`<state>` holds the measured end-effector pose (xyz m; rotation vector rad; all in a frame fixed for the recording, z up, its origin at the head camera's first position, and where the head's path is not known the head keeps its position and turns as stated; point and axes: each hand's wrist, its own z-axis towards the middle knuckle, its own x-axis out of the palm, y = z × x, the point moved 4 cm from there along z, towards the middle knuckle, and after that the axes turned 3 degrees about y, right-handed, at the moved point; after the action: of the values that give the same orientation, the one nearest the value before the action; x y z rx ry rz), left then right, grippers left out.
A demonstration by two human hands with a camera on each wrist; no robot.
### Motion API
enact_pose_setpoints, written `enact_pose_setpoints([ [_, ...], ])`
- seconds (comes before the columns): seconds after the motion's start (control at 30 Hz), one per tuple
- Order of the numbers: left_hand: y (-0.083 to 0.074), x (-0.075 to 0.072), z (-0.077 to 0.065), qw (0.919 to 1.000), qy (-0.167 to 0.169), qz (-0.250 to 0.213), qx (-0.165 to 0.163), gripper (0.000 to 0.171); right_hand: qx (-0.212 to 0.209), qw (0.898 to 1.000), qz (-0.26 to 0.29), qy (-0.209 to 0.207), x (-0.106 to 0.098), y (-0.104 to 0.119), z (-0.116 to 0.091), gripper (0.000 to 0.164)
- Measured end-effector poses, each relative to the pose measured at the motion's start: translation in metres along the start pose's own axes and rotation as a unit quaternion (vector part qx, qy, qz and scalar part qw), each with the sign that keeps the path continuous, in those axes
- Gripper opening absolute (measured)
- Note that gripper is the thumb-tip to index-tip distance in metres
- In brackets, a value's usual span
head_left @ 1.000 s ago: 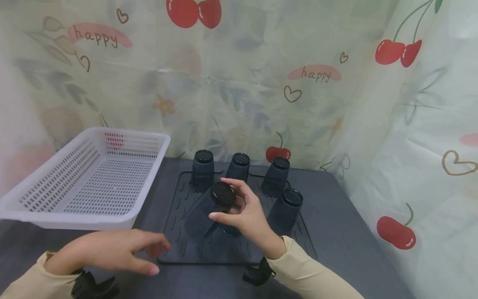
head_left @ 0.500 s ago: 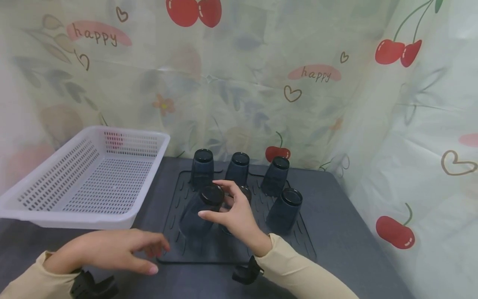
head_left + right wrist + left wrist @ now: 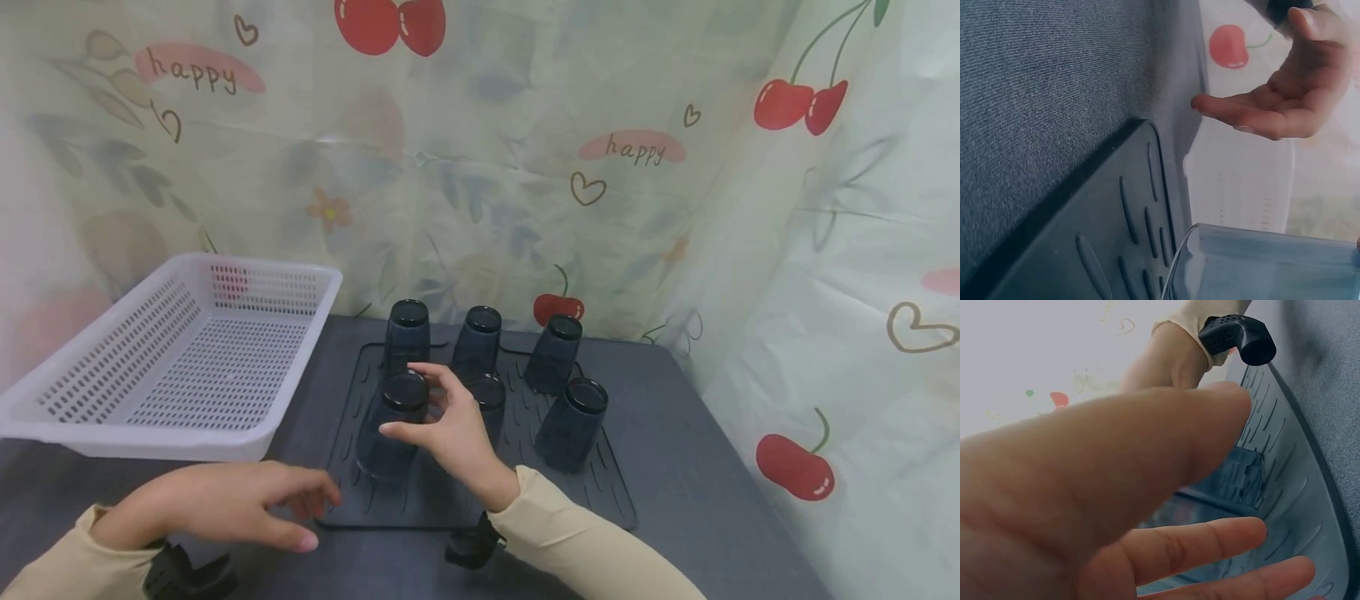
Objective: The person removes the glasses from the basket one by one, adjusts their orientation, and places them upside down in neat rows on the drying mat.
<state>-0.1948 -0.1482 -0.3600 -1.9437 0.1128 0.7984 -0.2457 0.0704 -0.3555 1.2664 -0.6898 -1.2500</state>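
Note:
My right hand (image 3: 450, 425) grips a blue-tinted drinking glass (image 3: 386, 446) by its base, thumb on the near side and fingers behind. The glass is upside down, its rim low over the front left of a black ribbed drying mat (image 3: 442, 508). In the right wrist view the rim end of this glass (image 3: 1272, 265) overlaps the mat (image 3: 1104, 231). Left of the mat's front corner hovers my left hand (image 3: 225, 504), fingers loosely bent, holding nothing. Close beside the gripped glass stands another upturned glass (image 3: 491, 408), partly behind my right hand.
Three more upturned glasses, one of them at the back left (image 3: 408, 329), line the mat's far side. A further glass (image 3: 573, 425) stands front right. A white perforated basket (image 3: 180, 446) sits left on the grey tabletop (image 3: 697, 500). A printed curtain (image 3: 480, 167) hangs behind.
My right hand has moved left and slightly down with the glass, which has gone from tilted to nearly upright. The glass behind it shows more now. My left hand stays in place.

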Motion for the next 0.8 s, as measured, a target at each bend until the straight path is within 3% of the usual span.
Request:
enact_pose_setpoints([
  [0.2, 0.001, 0.0, 0.001, 0.9997, 0.006, -0.018, -0.017, 0.037, 0.021, 1.0, -0.003, -0.004, 0.007, -0.005, 0.003, 0.071],
  [0.8, 0.003, 0.003, 0.001, 0.9999, 0.003, -0.001, -0.01, 0.038, 0.027, 0.999, -0.025, -0.02, 0.013, -0.017, 0.012, 0.068],
])
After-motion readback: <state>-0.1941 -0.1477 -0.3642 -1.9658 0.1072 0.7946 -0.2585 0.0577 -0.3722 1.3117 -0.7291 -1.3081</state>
